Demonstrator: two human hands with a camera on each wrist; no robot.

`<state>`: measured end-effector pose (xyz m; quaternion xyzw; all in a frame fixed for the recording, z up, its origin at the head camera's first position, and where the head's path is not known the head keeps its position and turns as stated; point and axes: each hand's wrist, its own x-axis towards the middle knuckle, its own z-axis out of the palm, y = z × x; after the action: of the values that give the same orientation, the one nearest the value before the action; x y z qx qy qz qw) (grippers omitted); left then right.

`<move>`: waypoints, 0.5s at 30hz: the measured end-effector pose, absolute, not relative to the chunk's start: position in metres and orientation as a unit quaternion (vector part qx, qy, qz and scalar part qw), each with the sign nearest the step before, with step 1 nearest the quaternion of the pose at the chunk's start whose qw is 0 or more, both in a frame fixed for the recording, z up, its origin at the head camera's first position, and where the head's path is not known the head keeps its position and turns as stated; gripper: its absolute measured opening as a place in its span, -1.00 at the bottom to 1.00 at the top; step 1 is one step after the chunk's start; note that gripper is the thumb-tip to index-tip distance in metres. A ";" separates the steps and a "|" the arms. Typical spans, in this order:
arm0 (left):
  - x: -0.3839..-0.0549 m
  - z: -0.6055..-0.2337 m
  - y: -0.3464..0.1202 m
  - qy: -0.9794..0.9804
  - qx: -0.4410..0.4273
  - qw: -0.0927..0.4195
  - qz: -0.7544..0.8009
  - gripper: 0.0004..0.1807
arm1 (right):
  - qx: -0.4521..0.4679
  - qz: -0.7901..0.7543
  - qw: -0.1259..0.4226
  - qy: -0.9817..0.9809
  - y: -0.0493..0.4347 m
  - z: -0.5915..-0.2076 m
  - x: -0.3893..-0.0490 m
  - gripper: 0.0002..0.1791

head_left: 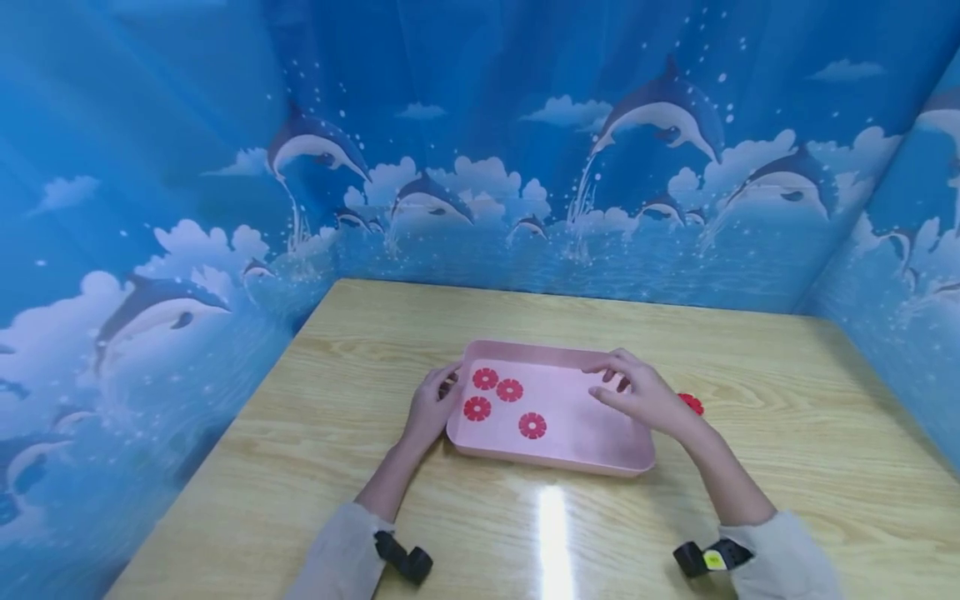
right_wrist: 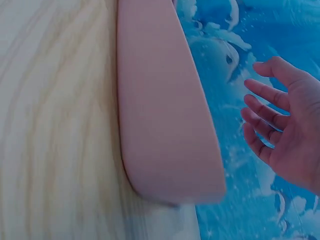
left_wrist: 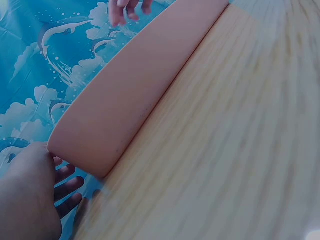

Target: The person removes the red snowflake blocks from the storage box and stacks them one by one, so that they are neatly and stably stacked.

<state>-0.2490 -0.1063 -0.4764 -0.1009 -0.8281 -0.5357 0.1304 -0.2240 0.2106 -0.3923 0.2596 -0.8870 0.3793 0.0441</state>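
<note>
Red notched discs (head_left: 516, 390), four lying in a pink tray (head_left: 581, 421) and another outside its right end, are looking light, stiff and best pinched by the rim, the left hand (head_left: 433, 406) touching the tray's left end with extended fingers, the right hand (head_left: 637, 392) hovering above, parted fingers holding nothing.

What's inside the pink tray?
In the pink tray: four red notched discs, mostly toward its left. The right hand hides part of the right end; can't tell if anything lies under it.
</note>
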 end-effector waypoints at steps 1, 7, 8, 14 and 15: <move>-0.249 -0.476 -0.106 -0.828 -0.101 0.131 -0.536 -0.63 | 0.266 0.376 0.041 -0.887 0.204 -0.393 -0.225 -0.70; -0.249 -0.475 -0.106 -0.828 -0.102 0.136 -0.535 -0.63 | 0.281 0.367 -0.004 -0.886 0.166 -0.396 -0.231 -0.66; -0.249 -0.475 -0.106 -0.827 -0.104 0.137 -0.535 -0.64 | 0.282 0.367 -0.012 -0.886 0.159 -0.397 -0.232 -0.66; -0.248 -0.475 -0.106 -0.827 -0.108 0.138 -0.534 -0.64 | 0.276 0.355 -0.058 -0.891 0.124 -0.407 -0.240 -0.64; -0.248 -0.474 -0.106 -0.827 -0.107 0.138 -0.534 -0.64 | 0.273 0.353 -0.065 -0.892 0.119 -0.408 -0.241 -0.63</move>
<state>-0.2480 -0.1059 -0.4744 -0.1071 -0.8273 -0.5340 0.1380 -0.2408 0.1185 -0.4080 0.2733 -0.8925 0.3529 -0.0650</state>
